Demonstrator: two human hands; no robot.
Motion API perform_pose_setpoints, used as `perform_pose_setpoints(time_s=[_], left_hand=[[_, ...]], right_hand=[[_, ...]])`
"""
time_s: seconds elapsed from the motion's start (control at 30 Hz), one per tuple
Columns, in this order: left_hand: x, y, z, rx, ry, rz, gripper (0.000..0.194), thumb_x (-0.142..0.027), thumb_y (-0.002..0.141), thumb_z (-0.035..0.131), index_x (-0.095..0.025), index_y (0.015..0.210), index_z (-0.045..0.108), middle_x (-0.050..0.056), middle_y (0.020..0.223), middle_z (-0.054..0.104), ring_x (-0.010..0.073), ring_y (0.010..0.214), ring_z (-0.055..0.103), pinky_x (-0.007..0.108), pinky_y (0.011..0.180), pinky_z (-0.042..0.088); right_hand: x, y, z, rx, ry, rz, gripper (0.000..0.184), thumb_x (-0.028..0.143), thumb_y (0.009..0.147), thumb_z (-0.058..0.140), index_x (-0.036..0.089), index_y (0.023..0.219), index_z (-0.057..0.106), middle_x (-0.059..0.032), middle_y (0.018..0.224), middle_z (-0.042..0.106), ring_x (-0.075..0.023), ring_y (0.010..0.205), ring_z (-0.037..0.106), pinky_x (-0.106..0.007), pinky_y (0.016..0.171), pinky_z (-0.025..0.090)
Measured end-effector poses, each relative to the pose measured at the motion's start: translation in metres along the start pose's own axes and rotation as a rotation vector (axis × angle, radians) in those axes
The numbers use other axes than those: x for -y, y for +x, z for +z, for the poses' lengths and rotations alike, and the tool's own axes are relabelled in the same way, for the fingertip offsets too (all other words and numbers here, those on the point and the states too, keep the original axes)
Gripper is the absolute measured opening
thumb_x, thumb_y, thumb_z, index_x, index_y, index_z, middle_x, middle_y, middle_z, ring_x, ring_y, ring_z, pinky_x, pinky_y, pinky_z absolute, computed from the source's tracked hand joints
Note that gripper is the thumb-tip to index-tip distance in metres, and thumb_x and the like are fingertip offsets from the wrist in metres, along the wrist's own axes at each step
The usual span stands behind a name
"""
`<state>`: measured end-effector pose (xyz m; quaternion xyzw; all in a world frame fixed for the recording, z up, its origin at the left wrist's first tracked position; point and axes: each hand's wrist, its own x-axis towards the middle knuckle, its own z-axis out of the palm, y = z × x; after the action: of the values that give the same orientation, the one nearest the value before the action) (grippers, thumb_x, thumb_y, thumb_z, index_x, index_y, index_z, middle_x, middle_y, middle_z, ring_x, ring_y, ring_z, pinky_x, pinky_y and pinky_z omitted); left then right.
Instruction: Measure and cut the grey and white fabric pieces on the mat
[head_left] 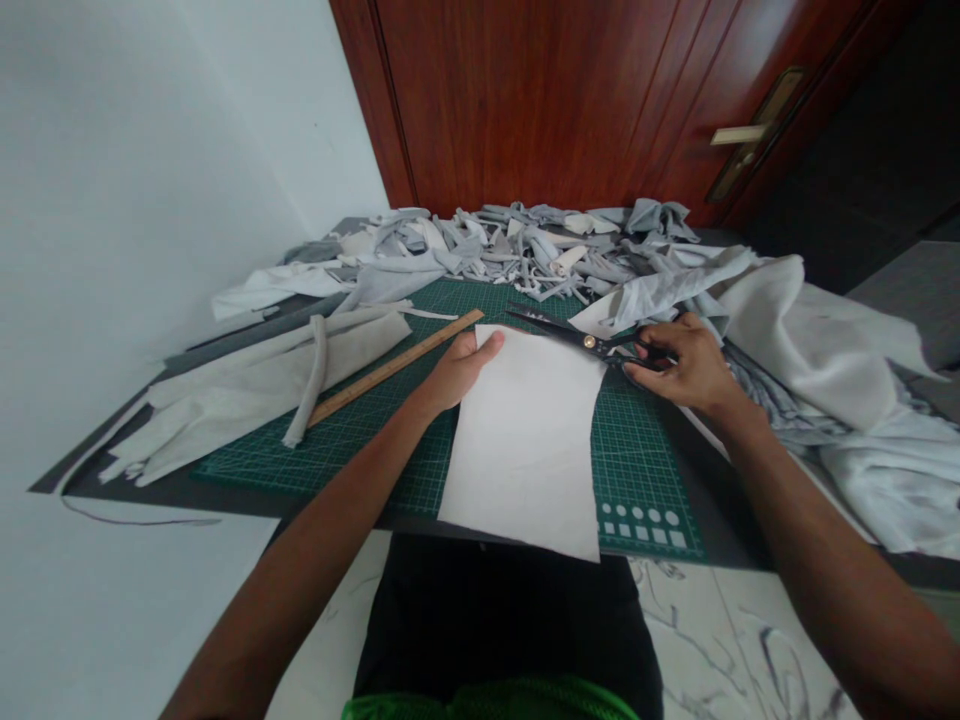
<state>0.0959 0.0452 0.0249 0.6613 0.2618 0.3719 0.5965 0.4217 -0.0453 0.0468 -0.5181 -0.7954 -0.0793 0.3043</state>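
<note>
At the near edge of a dark worktop (727, 520), a white piece of cloth (525, 450) lies over a green cutting mat (645, 450), its lower end reaching past the mat's near side. The left hand (456, 374) pinches the cloth's far left corner, thumb on top and fingers beneath, while the right hand (694, 365) has its fingers wrapped around the handles of black scissors (590, 342), the blades parted and pointing left along the far edge. The step in hand appears to be trimming that edge; the next move calls for a steady left pinch, cloth held flat, and blades lined up clear of the left thumb. Whether they have bitten into the cloth cannot be told. A wooden ruler (397, 367) slants beside the left hand, pale lengths of fabric (262, 395) just beyond it. Farther back, grey and white scraps (525, 250) are heaped before a red-brown door (540, 100).
</note>
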Motion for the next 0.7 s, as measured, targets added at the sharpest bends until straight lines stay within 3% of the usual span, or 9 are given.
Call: perform_pose_setpoints(time_s=[0.23, 0.47, 0.7], left_hand=[[-0.005, -0.001, -0.002, -0.141, 0.196, 0.091, 0.062, -0.075, 0.085, 0.067, -0.015, 0.098, 0.072, 0.007, 0.088, 0.075, 0.0203, 0.077, 0.070, 0.027, 0.065, 0.055], [-0.008, 0.000, -0.003, -0.112, 0.243, 0.143, 0.058, -0.068, 0.083, 0.073, -0.014, 0.102, 0.075, 0.007, 0.090, 0.076, 0.0202, 0.076, 0.069, 0.028, 0.064, 0.054], [-0.014, -0.001, -0.003, -0.083, 0.221, 0.190, 0.055, -0.068, 0.089, 0.066, -0.017, 0.105, 0.077, 0.008, 0.096, 0.077, 0.0222, 0.082, 0.071, 0.029, 0.069, 0.056]], right_hand=[[-0.009, -0.002, -0.006, -0.080, 0.032, 0.039, 0.023, 0.043, 0.081, 0.062, 0.025, 0.075, 0.049, 0.0008, 0.065, 0.059, -0.0206, 0.059, 0.054, -0.039, 0.073, 0.037], [0.002, -0.001, -0.007, 0.033, -0.089, 0.021, 0.031, 0.054, 0.082, 0.063, 0.026, 0.077, 0.053, -0.0021, 0.070, 0.060, -0.0241, 0.066, 0.057, -0.041, 0.076, 0.038], [-0.005, -0.003, -0.013, 0.021, -0.172, -0.017, 0.029, 0.052, 0.083, 0.065, 0.025, 0.080, 0.054, -0.0020, 0.069, 0.058, -0.0242, 0.068, 0.055, -0.042, 0.078, 0.038]])
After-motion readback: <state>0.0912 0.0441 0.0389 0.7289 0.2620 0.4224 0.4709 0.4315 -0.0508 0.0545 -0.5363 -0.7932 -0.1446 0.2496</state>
